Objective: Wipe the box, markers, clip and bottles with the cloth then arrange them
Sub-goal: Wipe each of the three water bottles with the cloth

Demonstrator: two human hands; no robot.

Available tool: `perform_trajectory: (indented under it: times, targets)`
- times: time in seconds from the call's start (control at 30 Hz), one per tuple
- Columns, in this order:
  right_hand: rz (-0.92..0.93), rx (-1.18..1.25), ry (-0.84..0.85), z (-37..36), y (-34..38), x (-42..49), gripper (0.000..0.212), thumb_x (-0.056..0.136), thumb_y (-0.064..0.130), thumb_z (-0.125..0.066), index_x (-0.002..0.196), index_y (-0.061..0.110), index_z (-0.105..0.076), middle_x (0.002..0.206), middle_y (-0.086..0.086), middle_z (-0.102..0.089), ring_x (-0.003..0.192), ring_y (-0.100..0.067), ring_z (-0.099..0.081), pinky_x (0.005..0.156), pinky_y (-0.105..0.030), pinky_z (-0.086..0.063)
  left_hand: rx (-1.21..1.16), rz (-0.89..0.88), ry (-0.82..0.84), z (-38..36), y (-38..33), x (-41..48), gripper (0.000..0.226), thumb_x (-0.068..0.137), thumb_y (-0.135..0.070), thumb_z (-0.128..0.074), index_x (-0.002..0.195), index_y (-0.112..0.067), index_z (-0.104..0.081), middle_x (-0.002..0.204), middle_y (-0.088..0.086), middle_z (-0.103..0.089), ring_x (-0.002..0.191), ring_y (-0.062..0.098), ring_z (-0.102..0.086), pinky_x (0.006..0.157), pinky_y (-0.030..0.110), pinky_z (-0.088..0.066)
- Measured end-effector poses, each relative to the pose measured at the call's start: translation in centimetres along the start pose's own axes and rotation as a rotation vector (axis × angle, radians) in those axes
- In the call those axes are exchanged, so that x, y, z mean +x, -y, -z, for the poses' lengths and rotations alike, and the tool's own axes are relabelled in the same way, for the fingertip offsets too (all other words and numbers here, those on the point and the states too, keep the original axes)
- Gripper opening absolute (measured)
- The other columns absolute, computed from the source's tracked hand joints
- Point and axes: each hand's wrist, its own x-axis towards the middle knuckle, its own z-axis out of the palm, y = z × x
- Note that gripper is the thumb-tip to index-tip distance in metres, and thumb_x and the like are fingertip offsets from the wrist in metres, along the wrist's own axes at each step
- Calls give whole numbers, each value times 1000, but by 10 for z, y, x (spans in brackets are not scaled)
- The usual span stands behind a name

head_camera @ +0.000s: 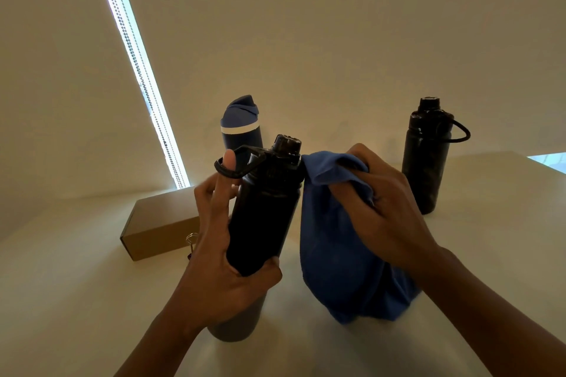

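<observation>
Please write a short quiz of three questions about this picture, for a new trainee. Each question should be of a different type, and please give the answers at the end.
1. True or false: the left hand holds a black bottle lifted off the table.
2. What does the right hand grip? A) a marker B) a blue cloth C) a clip
3. Fill in: the cardboard box lies to the ____ of the held bottle in the picture.

Key
1. True; a finger passes through the loop of its lid.
2. B; the cloth touches the bottle near its cap.
3. Left; a blue-lidded bottle stands behind, and another black bottle stands far right.
</observation>
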Motion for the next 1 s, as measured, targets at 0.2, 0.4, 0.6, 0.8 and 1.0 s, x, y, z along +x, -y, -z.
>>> perform_trajectory:
  times: [0.2,0.4,0.6,0.8,1.0]
  targets:
    - [26,5,48,1,22,-3,15,96,17,-60,108,15,-68,98,17,-62,86,4,-58,77,-13,-46,-27,-84,-21,-2,8,5,120,67,-30,-85,150,-68,-7,151,19,-35,140,33,-46,113,47,-46]
    - [-49,30,19,4,11,4,24,103,22,-54,80,28,-58,77,6,-54,67,-11,-56,62,-15,-40,-35,-134,3,-3,4,5,124,67,-23,-86,156,-60,-8,158,9,-24,146,26,-39,112,50,-48]
    - [57,-26,-4,7,17,-4,20,94,17,-61,111,14,-70,106,5,-65,92,4,-56,80,-13,-46,-37,-182,-40,-10,2,4,105,68,-17,-88,152,-29,-26,155,11,-22,135,-1,-44,92,15,-53]
    - [115,-26,-29,-2,23,-6,23,89,6,-65,111,12,-70,109,4,-64,96,-1,-58,84,-14,-46,-157,-134,-7,-15,3,4,117,59,8,-94,147,-28,-27,156,10,-23,126,34,-56,89,33,-60]
    - [103,-19,-39,-6,14,-3,20,93,12,-59,107,0,-68,103,-7,-64,89,-1,-58,78,-15,-46,-312,125,180,2,8,7,99,75,-10,-87,148,-37,-24,143,-17,-50,132,21,-59,94,40,-61]
